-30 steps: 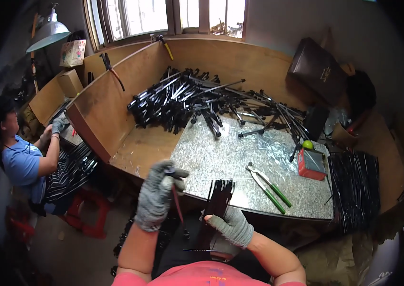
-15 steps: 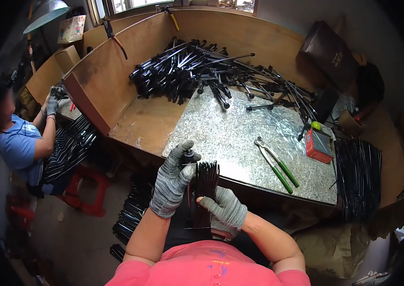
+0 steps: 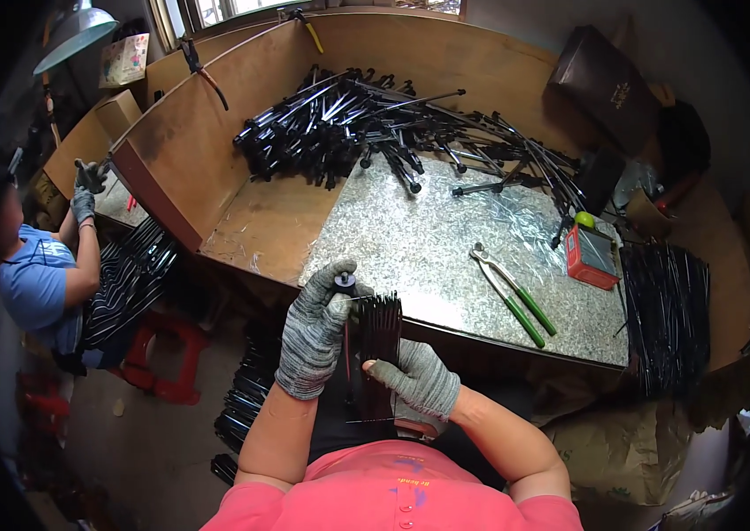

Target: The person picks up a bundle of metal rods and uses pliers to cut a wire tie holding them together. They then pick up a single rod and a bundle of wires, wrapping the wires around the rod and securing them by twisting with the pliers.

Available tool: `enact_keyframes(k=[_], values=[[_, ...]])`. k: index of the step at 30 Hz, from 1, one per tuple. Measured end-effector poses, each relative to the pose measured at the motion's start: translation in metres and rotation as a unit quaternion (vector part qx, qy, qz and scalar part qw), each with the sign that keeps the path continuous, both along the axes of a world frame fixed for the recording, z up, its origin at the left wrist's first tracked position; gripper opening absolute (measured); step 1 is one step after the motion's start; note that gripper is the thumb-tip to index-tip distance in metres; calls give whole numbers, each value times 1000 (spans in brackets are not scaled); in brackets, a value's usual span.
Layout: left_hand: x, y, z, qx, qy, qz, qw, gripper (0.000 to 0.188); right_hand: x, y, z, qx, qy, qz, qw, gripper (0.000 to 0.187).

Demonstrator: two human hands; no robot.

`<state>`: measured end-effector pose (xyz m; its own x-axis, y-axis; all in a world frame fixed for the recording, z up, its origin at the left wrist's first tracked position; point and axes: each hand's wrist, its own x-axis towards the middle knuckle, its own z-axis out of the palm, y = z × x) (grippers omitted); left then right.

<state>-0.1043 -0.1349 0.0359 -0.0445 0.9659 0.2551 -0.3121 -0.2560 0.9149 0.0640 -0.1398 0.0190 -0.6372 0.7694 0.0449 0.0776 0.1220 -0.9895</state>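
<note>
Left hand [image 3: 311,343]: I see it pinching a black-capped rod [image 3: 345,280].
Right hand [image 3: 421,380]: clasped round dark strips [image 3: 381,334].
Pliers [image 3: 529,310]: right, on speckled slab [image 3: 401,243].

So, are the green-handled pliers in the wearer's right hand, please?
No, the pliers lie on the speckled surface; the right hand holds a bundle of thin dark pieces.

The view comes fr. the L cam of a pair worn on the person's head. It looks steeply down & fwd: the person's own shirt [image 3: 366,491] is at btm edge, the L hand [image 3: 309,334] & R hand [image 3: 419,380] a bit below ctr., quite nr. the lens. The speckled slab [image 3: 419,257] lies beyond; the window [image 3: 226,11] is cut by the top edge. The v. wide fisheye bends straight edges.
</note>
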Motion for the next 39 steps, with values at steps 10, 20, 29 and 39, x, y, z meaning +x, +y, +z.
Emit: enact_keyframes(k=[10, 20, 29, 39], values=[[6, -3, 8, -7, 16, -10, 1000, 43, -1, 3, -3, -29, 21, -15, 999, 19], [11, -3, 2, -24, -141, -32, 989, 41, -1, 6, -8, 45, 32, -28, 998, 21], [26, -17, 17, -1, -71, 24, 997, 44, -3, 12, -8, 129, -104, -23, 986, 30], [33, -16, 16, 26, 129, 151, 980, 46, -12, 13, -17, 142, -124, -68, 980, 35]])
